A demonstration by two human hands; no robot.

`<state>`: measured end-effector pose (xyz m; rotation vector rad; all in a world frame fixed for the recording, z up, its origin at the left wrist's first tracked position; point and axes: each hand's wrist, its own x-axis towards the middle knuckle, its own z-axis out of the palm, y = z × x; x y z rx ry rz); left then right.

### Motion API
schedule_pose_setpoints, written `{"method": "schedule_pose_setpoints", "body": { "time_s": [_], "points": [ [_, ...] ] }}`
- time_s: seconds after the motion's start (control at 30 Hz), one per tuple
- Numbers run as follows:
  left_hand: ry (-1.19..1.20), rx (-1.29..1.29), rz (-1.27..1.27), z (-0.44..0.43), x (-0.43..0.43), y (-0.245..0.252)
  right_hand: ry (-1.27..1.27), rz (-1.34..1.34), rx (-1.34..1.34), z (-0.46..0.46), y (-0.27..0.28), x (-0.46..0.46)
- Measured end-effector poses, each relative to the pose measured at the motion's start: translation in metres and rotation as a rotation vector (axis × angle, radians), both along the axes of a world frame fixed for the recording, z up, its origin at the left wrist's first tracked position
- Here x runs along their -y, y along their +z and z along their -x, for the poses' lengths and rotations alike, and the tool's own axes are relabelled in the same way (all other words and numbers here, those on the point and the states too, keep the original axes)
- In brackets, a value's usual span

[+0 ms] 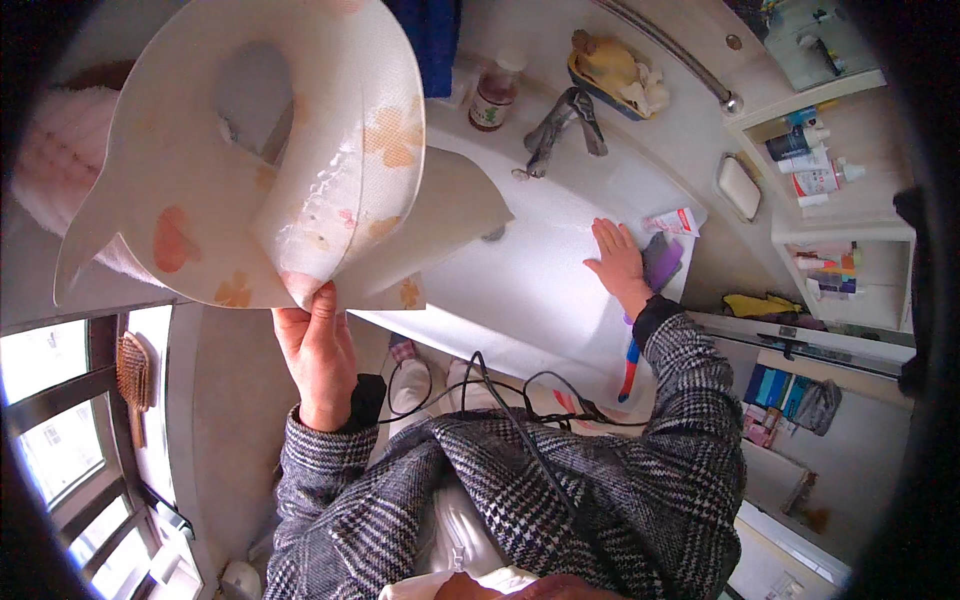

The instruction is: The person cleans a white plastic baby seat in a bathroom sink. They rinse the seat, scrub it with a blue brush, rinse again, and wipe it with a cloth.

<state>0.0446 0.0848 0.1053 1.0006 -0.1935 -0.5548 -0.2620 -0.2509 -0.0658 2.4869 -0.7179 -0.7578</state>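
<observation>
My left hand (319, 360) pinches the lower edge of a large, curled cream-coloured sheet (187, 180) printed with orange flowers and hearts; the sheet has an oval opening and hangs partly over the white washbasin (465, 277). My right hand (621, 262) rests with spread fingers at the basin's right side and holds nothing. Beside it lie a purple object (663, 262) and a white and red tube (673, 222). Below the right wrist is a blue and red handle (630, 367), partly hidden by my sleeve. A metal faucet (559, 135) stands at the basin's back.
A bottle (493, 97) and a dish (609, 75) holding yellow and white items stand behind the basin. Soap sits in a holder (739, 187) on the right. Shelves (844, 232) hold tubes and bottles. A hairbrush (133, 375) lies by the window. Black cables (480, 382) cross before my body.
</observation>
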Motion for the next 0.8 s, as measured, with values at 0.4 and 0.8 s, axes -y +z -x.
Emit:
{"method": "schedule_pose_setpoints", "body": {
  "time_s": [0.4, 0.8],
  "points": [
    [0.021, 0.005, -0.013, 0.000, -0.006, -0.006, 0.391, 0.136, 0.220, -0.093, -0.042, 0.010],
    [0.045, 0.007, 0.034, -0.003, -0.017, -0.004, 0.038, -0.026, 0.091, -0.005, -0.013, 0.004]
  ]
}}
